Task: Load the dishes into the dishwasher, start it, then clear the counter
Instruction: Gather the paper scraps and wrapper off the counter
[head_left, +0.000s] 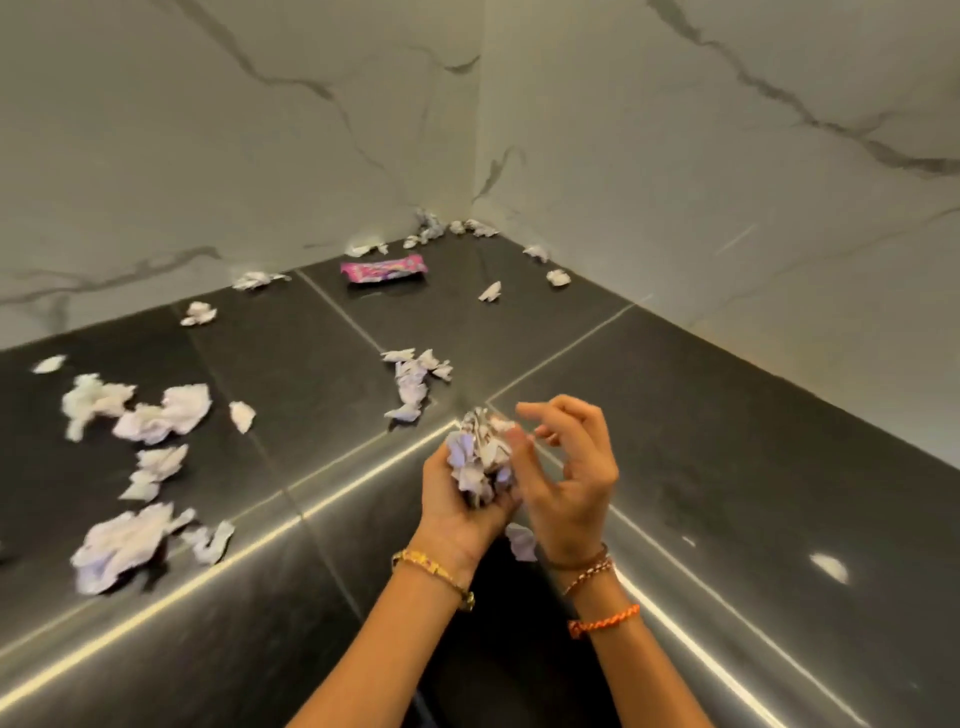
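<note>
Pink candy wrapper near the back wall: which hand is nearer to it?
Left, marginally. The left hand, gripping a paper wad, sits below the pink wrapper; the right hand is below and further right. Both are far from it.

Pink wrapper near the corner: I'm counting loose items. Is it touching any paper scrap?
Apart. The head view shows the pink wrapper lying alone, with dark counter all round it; the nearest scrap sits behind it.

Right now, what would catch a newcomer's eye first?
The left hand grips a wad of crumpled paper at the counter's inner corner, with the right hand against it. A pink candy wrapper lies near the back wall, and torn paper scraps litter the dark counter.
</note>
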